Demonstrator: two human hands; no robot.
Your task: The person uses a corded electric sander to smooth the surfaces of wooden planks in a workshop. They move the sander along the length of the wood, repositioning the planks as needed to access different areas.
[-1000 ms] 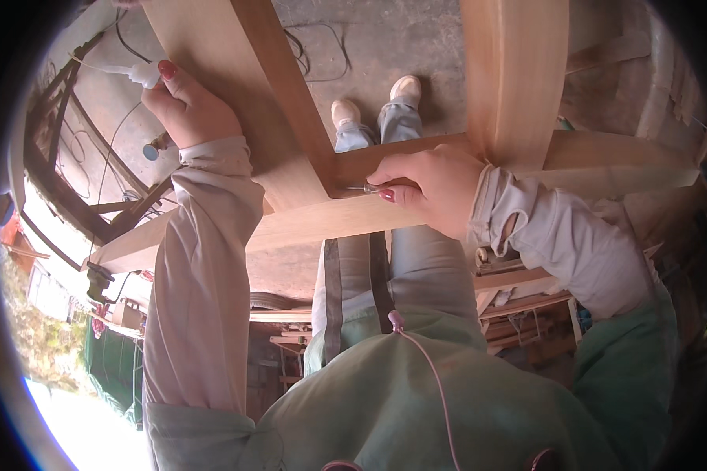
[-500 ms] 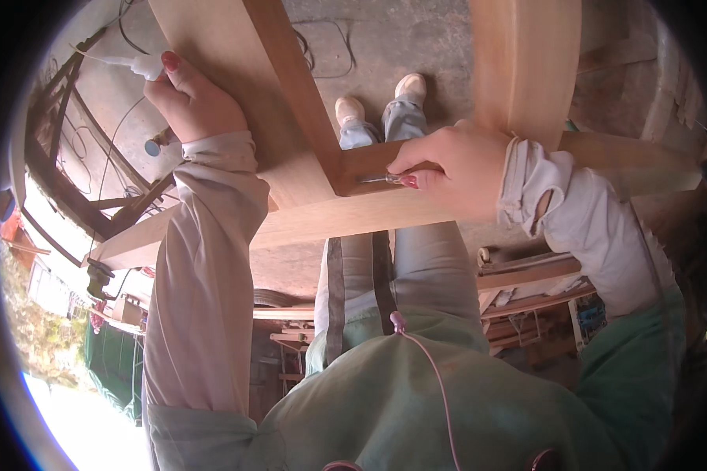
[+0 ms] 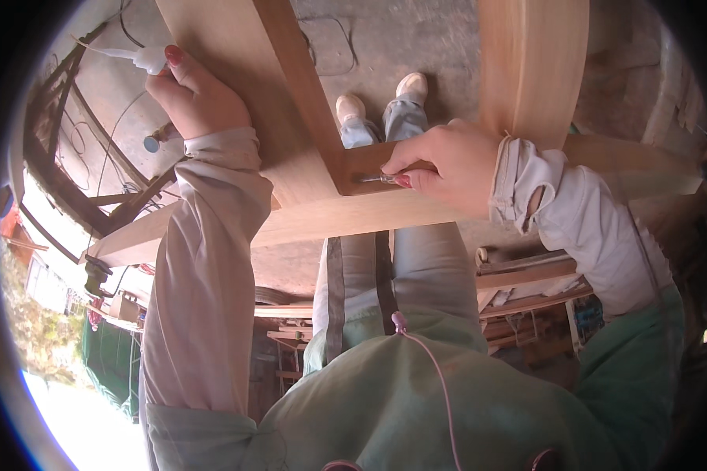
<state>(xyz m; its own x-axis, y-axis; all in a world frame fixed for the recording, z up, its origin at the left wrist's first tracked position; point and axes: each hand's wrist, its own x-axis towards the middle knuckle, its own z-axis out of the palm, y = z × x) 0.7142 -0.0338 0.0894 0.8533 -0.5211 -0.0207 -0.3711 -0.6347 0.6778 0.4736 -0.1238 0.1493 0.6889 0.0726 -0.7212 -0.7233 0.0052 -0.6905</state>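
My left hand [image 3: 200, 98] is closed around a white bottle with a long thin nozzle [image 3: 145, 58]; most of its body is hidden by the fingers. That hand is beside a wide wooden board [image 3: 236, 71] of a pale frame. My right hand [image 3: 452, 169] pinches a small tool with a thin metal shaft [image 3: 379, 179], perhaps a screwdriver; its handle is mostly covered by the palm. The shaft points left along the wooden crosspiece [image 3: 353, 210], close to the inner corner where the crosspiece joins the board.
Another upright wooden member [image 3: 532, 71] stands at the right. A dark curved frame [image 3: 59, 149] with cables lies at the far left, near a blue-ended cylindrical piece [image 3: 152, 144]. Stacked timber [image 3: 530, 275] is on the right. My shoes [image 3: 411, 86] are on the concrete floor.
My right hand and the tool have shifted slightly left toward the inner corner. The left hand keeps the bottle and its nozzle has risen a little.
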